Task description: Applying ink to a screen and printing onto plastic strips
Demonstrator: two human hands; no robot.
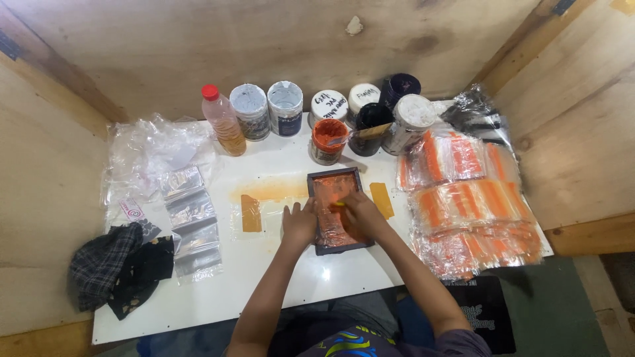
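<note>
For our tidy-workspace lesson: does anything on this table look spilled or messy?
Yes. An orange ink smear stains the white table left of the small printing frame, outside it. The open orange ink jar has ink around its rim. Crumpled dark cloth lies at the left edge.

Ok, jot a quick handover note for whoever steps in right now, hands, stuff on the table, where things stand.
Left hand: flat on the left edge of the small dark-framed screen, steadying it.
Right hand: on the orange-inked mesh; what the fingers hold is hard to make out.
Open jar of orange ink stands just behind the frame, among capped jars.
Stacks of orange-printed clear pouches lie on the right.
Blank clear pouches remain on the left.
</note>
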